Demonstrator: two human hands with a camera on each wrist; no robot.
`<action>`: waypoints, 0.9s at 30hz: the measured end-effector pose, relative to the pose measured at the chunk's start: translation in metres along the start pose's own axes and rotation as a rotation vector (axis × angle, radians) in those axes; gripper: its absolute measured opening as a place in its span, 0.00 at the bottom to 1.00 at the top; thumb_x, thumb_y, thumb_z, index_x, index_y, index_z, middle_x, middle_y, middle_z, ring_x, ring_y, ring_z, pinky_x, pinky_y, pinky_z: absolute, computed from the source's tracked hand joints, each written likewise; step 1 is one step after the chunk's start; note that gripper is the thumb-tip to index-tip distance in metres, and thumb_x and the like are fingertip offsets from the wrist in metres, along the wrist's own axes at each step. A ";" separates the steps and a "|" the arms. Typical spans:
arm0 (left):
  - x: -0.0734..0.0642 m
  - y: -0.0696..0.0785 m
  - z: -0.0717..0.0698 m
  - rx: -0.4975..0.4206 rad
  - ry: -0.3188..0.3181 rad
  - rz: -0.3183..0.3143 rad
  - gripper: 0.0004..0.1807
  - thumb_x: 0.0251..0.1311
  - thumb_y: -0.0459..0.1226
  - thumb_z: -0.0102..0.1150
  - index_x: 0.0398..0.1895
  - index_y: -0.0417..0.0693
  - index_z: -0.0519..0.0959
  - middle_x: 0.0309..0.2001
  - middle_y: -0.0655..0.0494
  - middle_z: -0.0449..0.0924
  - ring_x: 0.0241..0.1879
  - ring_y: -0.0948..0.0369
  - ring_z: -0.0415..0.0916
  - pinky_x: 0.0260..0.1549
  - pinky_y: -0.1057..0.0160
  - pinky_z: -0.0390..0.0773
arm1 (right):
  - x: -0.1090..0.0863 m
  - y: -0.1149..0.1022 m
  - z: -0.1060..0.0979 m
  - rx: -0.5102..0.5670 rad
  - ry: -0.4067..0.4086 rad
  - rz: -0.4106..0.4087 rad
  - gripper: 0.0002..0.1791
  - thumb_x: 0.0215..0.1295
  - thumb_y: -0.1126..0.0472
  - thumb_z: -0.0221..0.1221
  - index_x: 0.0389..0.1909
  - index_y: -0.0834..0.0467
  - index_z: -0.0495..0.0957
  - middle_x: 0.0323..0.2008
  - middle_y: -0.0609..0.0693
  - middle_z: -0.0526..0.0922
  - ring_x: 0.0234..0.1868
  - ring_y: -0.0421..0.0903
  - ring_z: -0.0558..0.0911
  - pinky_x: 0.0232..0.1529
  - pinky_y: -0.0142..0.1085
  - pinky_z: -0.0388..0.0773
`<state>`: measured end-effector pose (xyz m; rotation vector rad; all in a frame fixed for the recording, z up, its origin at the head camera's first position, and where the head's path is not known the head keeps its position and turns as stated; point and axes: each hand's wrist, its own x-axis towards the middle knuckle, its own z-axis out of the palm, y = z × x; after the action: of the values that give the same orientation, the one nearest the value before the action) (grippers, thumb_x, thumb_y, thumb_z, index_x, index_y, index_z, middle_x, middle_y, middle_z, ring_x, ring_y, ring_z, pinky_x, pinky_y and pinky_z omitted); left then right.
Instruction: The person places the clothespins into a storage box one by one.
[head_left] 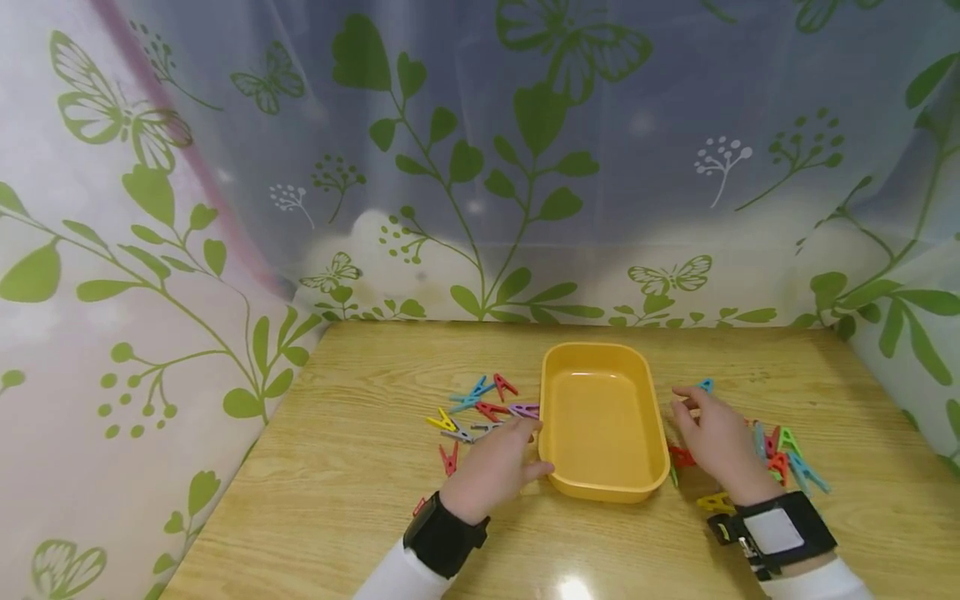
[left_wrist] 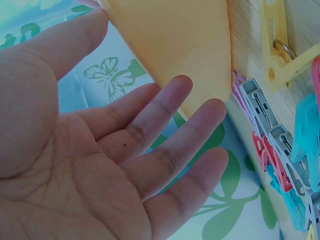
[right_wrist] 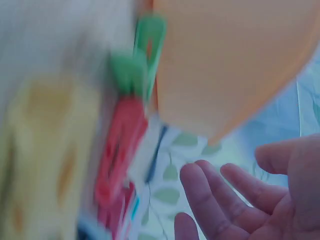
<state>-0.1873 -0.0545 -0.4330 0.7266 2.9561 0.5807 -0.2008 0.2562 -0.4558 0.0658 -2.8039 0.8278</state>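
1. Head view, left part of the table [head_left: 300,500]: a loose scatter of clips, among them a yellow clip [head_left: 442,422], a blue clip [head_left: 472,396], a grey clip [head_left: 459,433] and a purple clip [head_left: 525,410], the last just beside the tray's wall.
2. The left hand [head_left: 495,467] stands at the tray's left side, thumb tip at the rim, fingers extended and spread; it grasps nothing. Whether the fingertips touch the wall cannot be told.
3. The yellow tray [head_left: 600,425] lies flat between the two hands, nearer the left one, its long sides running away from the person.
4. The right hand [head_left: 716,437] is just off the tray's right wall, fingers loosely bent, holding nothing. A red clip [head_left: 681,456] lies beneath it, between palm and tray, and a small blue clip [head_left: 706,385] beyond the knuckles.
5. Right of that hand, a green clip [head_left: 789,442] and a larger blue clip [head_left: 806,472] lie bunched with others.
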 end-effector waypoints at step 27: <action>0.001 -0.001 0.000 0.008 0.024 0.004 0.33 0.63 0.51 0.70 0.66 0.43 0.77 0.62 0.50 0.80 0.61 0.53 0.79 0.60 0.56 0.79 | 0.004 0.015 -0.001 -0.215 -0.306 0.029 0.06 0.70 0.63 0.63 0.39 0.62 0.85 0.33 0.53 0.86 0.30 0.46 0.77 0.34 0.45 0.78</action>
<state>-0.1885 -0.0544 -0.4334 0.7312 2.9810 0.5826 -0.2058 0.2695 -0.4617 0.1271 -3.1711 0.5572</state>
